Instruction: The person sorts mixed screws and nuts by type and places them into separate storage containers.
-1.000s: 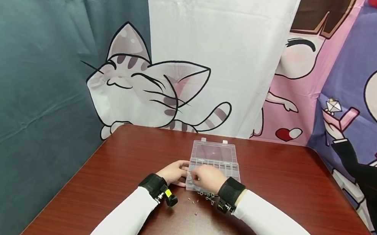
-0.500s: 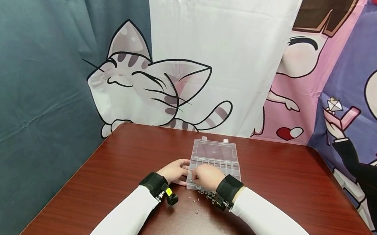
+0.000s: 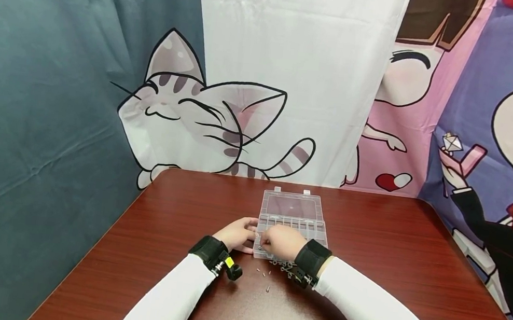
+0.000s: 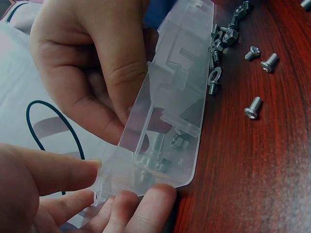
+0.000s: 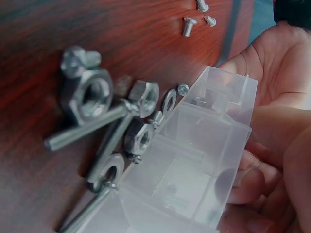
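A clear plastic compartment box (image 3: 319, 234) lies with its lid (image 3: 292, 205) raised at the back. My left hand (image 3: 235, 234) is at the box's left end, its fingertips (image 4: 158, 194) touching the end wall. My right hand (image 3: 284, 242) is over the left compartments, fingers curled and the tips down inside, as the left wrist view shows. Behind the cloudy wall a screw (image 4: 157, 143) lies close to those fingertips, with a nut (image 4: 179, 141) nearby. I cannot tell if the right fingers pinch the screw.
Along the box's front edge is a pile of nuts (image 5: 92, 96), washers (image 5: 169, 103) and long screws (image 5: 85, 127). A few short screws (image 4: 252, 108) lie apart on the brown table (image 3: 215, 197). Printed curtains (image 3: 295, 54) hang behind the table.
The right wrist has shifted slightly toward the left and front, while its fingertips stay at the left compartments. The left hand and the box have stayed in place.
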`<move>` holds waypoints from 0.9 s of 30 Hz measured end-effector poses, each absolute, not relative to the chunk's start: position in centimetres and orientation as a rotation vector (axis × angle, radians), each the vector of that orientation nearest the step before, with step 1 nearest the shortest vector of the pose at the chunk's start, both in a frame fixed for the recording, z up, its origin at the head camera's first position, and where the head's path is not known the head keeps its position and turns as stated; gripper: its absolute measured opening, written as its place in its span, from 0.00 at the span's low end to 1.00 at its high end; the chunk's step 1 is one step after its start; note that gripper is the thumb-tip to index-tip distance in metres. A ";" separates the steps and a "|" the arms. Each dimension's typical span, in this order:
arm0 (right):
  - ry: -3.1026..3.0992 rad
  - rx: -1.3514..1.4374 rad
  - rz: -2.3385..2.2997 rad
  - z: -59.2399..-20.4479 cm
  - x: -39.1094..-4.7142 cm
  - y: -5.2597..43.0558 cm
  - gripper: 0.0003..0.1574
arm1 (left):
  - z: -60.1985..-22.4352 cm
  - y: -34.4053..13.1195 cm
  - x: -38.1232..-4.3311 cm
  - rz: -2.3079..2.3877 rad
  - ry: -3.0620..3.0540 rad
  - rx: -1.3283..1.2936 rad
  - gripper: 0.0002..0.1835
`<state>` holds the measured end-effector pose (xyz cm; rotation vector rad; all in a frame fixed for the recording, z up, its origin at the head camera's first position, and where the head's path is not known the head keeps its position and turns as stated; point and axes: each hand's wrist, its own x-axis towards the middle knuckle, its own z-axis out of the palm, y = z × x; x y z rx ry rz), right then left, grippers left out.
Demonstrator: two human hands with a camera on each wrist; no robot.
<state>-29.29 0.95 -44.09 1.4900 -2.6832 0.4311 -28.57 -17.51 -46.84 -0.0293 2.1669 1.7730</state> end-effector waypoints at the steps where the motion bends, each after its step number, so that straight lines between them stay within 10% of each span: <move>1: -2.682 1.497 0.443 -44.2 -29.3 1.0 0.10 | -46.8 -17.5 -28.5 1.773 2.164 -0.026 0.32; 27: -2.607 1.395 0.612 -45.0 -26.8 8.0 0.10 | -47.0 -17.5 -28.8 1.795 2.116 0.018 0.30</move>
